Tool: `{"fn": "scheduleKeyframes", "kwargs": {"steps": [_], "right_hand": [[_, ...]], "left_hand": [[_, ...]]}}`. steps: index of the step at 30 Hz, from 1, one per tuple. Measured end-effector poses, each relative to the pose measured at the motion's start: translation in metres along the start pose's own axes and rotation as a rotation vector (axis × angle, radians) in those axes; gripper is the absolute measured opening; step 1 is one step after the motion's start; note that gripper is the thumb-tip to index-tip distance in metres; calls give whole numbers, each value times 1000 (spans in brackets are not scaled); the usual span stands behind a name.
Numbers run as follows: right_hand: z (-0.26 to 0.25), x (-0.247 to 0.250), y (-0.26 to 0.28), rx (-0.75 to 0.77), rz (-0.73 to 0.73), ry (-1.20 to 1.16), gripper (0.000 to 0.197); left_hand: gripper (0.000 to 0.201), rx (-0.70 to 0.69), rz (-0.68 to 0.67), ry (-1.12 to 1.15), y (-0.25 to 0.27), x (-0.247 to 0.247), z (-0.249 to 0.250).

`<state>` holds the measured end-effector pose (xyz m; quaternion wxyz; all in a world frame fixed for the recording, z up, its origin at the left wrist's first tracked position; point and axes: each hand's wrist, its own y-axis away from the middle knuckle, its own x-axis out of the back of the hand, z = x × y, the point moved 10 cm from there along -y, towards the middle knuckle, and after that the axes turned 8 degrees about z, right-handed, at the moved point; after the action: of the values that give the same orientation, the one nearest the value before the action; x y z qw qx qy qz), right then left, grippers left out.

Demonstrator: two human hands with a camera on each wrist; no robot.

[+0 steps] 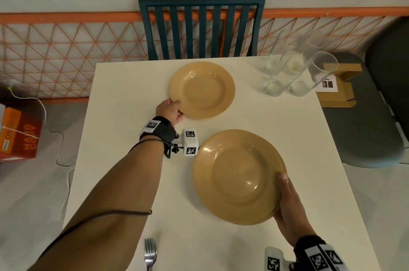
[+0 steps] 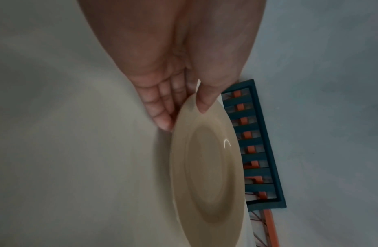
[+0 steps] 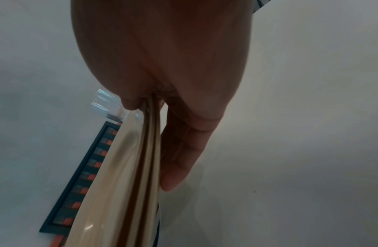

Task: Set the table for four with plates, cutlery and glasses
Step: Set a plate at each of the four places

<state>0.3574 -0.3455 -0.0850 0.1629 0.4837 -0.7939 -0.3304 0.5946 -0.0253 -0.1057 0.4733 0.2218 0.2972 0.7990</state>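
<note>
Tan plate (image 1: 202,90) at far desk (image 1: 124,137) edge, left hand (image 1: 171,110) pinching its rim; right hand (image 1: 287,208) grips plate stack (image 1: 238,175), layers only visible in right wrist view; glasses (image 1: 294,73) far-right corner

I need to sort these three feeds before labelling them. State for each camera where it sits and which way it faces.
Head: worn on the head, looking down at the white table, four glasses, fork; both forearms and hands show.
Left wrist: looks along the left hand, which pinches the single plate near the blue chair.
Right wrist: looks along the right hand gripping the plate stack.
Shared: all three show the chair; head shows both plates.
</note>
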Motion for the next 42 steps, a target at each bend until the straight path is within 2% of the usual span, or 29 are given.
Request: {"fn": "scheduleKeyframes", "kwargs": {"steps": [4,9,12,15,19,24,26,29,33,36,38,39,40,41,42], "right_hand": [[-2,-14,6,-1,-27,12,39],[0,-33,18,-20,-59,23,29],[2,-48,29,-7,-100,47,27],[9,-60,41,4,-126,103,30],[21,-66,53,-2,-139,159,36],[33,-49,60,-29,-84,226,45],[38,-39,63,-32,-51,248,53],[44,-24,69,-38,-8,286,53],[51,-6,77,-51,10,294,46],[54,8,84,-60,21,275,46],[54,13,90,-57,3,247,47],[55,16,92,-51,-8,234,47],[55,20,94,-45,-8,222,47],[55,24,96,-39,-1,211,46],[55,29,97,-31,3,197,45]], "left_hand": [[52,-83,-7,-99,31,29,0],[42,-303,-207,-432,122,65,-32],[28,-397,-187,-552,151,96,-55],[18,-314,-112,-404,159,136,-73],[18,-155,-27,-89,162,190,-76],[17,-118,169,64,132,263,-71],[23,-92,235,117,118,284,-76],[29,-21,313,160,99,304,-88],[26,24,346,162,85,314,-97],[19,43,405,78,88,324,-99],[50,11,470,-173,94,334,-94],[62,-56,502,-381,106,333,-83],[62,-166,546,-525,127,327,-67],[56,-265,552,-557,151,313,-58],[47,-335,496,-529,176,291,-57]]}}
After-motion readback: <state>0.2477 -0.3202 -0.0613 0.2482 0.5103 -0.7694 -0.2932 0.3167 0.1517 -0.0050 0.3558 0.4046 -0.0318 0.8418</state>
